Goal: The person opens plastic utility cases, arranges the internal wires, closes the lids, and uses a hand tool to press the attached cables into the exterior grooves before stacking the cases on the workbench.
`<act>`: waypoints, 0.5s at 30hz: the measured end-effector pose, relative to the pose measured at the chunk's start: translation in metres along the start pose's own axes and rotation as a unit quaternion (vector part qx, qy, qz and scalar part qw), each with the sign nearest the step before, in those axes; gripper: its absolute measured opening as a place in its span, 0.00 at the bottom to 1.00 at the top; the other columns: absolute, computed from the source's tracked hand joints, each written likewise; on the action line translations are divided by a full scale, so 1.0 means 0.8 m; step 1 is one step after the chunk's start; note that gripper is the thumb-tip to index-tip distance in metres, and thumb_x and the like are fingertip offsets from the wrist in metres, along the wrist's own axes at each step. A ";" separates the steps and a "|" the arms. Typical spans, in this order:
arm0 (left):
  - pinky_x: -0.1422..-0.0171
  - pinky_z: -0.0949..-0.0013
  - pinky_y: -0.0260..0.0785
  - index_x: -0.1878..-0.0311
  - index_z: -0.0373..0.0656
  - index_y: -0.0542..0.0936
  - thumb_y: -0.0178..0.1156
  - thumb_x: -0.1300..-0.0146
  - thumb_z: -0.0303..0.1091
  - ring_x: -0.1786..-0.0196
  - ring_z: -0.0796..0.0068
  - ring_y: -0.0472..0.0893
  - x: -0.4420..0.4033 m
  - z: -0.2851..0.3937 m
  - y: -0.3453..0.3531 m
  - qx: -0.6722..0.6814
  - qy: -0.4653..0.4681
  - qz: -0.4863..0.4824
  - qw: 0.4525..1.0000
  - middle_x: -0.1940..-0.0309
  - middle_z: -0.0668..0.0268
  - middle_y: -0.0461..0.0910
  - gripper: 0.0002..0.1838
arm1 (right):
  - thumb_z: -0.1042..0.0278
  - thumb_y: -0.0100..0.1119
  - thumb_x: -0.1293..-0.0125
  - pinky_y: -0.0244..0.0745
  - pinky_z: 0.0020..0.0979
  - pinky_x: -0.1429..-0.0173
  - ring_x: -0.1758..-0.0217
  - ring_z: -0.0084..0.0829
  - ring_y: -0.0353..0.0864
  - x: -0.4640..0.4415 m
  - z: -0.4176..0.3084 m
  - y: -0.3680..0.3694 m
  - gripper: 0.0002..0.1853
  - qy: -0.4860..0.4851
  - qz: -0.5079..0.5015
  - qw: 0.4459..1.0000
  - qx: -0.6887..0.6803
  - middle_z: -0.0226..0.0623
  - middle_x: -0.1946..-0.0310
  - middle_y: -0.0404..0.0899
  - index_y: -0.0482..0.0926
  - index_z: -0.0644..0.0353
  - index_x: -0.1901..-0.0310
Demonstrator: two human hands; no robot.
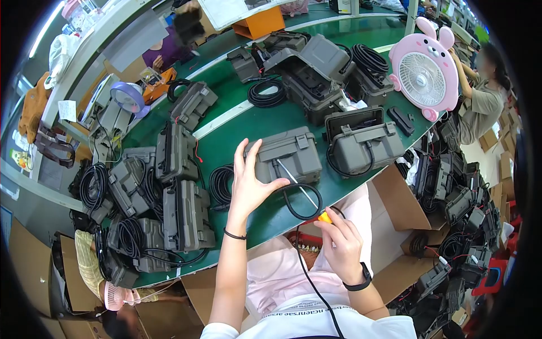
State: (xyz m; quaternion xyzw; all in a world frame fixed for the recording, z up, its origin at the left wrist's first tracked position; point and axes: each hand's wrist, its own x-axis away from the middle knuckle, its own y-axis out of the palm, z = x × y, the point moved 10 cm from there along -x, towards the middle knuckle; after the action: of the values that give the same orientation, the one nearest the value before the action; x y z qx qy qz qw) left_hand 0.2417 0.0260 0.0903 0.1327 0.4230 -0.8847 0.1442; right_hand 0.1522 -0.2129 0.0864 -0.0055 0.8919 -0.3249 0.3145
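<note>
A grey plastic box with a closed lid lies before me on the green table. My left hand rests against its left side, fingers stretched and thumb apart, near the black corrugated cable. That cable loops out from the box's front. My right hand is closed around the yellow handle of a screwdriver. Its long thin shaft slants up and left across the loop, with the tip by the cable's entry on the box. Whether the tip touches anything is too small to tell.
An open grey box stands to the right, with several more and coiled cables along the left. A pink fan is at the far right of the green table. Cardboard boxes stand below the edge. A person works nearby.
</note>
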 end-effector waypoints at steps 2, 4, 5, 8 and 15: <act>0.28 0.47 0.65 0.26 0.54 0.63 0.83 0.65 0.53 0.26 0.44 0.62 0.001 0.002 0.000 -0.004 0.000 -0.005 1.000 0.24 0.54 0.52 0.60 | 0.82 0.67 0.49 0.80 0.34 0.54 0.58 0.38 0.82 0.003 0.000 0.001 0.16 0.000 0.004 1.000 -0.001 0.40 0.46 0.83 0.86 0.56 0.58; 0.28 0.47 0.65 0.25 0.54 0.63 0.83 0.66 0.53 0.25 0.45 0.61 0.002 0.002 0.000 -0.007 0.001 -0.008 1.000 0.24 0.54 0.52 0.61 | 0.82 0.67 0.48 0.81 0.34 0.55 0.58 0.38 0.82 0.007 0.000 0.003 0.15 -0.001 0.004 1.000 0.003 0.41 0.46 0.84 0.87 0.56 0.58; 0.27 0.47 0.64 0.25 0.54 0.63 0.84 0.67 0.53 0.25 0.44 0.60 0.003 0.001 0.001 -0.001 -0.001 -0.010 1.000 0.24 0.54 0.52 0.61 | 0.82 0.67 0.48 0.81 0.34 0.55 0.58 0.38 0.82 0.007 -0.001 0.003 0.15 -0.001 0.004 1.000 0.005 0.40 0.46 0.84 0.87 0.56 0.58; 0.26 0.46 0.62 0.25 0.54 0.62 0.84 0.68 0.51 0.25 0.44 0.58 0.004 0.002 0.001 0.006 -0.001 -0.010 1.000 0.25 0.54 0.52 0.62 | 0.82 0.67 0.47 0.81 0.34 0.55 0.61 0.38 0.83 0.007 -0.001 0.004 0.14 0.011 0.002 1.000 -0.006 0.42 0.46 0.83 0.86 0.57 0.58; 0.25 0.46 0.59 0.27 0.52 0.66 0.85 0.69 0.49 0.25 0.44 0.55 0.013 0.012 -0.009 -0.042 0.008 0.015 0.999 0.26 0.52 0.53 0.60 | 0.81 0.60 0.34 0.75 0.23 0.64 0.70 0.21 0.78 0.031 0.062 0.048 0.08 0.269 -0.058 0.881 -0.384 0.46 0.47 0.82 0.72 0.59 0.60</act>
State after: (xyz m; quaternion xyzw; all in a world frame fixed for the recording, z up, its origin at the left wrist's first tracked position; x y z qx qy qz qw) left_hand 0.2280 0.0212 0.0976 0.1398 0.4591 -0.8626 0.1598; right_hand 0.1681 -0.2166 0.0211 -0.0903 0.9951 0.0366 0.0161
